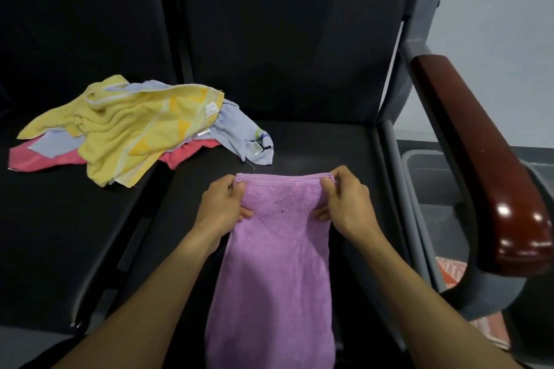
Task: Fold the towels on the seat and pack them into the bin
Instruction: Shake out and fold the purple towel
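I pinch the purple towel (278,237) at centre frame with left hand (223,204) and right hand (344,204), mid-fold. The unfolded pile (126,129) at left and the bin (431,180) at right remain.

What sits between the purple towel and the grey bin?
In the head view: bare black seat, then the grey chair frame and wooden armrest, between purple towel and bin.

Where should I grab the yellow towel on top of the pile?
Judging by its pose, pinch the yellow towel at its flat near corner, coming from the front: that corner lies spread on the black seat, while its middle is bunched over other towels.
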`<state>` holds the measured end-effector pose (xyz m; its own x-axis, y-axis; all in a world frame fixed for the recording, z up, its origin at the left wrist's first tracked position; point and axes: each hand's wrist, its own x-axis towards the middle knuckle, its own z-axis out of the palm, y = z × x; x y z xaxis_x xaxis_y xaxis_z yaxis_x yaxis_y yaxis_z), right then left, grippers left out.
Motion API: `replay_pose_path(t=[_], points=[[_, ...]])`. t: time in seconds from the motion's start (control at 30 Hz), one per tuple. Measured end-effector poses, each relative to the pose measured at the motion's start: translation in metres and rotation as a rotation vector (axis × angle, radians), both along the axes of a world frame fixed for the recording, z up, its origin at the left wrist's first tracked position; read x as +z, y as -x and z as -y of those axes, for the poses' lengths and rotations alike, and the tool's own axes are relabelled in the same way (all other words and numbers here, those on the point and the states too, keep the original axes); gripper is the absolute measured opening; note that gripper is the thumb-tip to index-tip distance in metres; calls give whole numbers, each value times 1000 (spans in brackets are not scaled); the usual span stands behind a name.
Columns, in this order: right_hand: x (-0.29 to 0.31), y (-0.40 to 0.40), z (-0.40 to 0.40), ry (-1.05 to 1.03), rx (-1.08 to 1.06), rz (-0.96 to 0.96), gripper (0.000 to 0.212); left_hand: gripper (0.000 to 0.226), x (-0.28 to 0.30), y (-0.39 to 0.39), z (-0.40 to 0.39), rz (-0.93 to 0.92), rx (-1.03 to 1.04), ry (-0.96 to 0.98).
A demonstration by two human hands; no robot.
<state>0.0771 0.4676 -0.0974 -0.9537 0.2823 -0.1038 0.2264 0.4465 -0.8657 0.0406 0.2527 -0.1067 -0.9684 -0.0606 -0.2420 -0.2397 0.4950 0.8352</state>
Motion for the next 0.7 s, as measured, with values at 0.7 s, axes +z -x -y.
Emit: replay_pose_path(t=[0.7], points=[[-31,-6,-4,11,227,429,46,49,-14,-9,26,192,-111,171]])
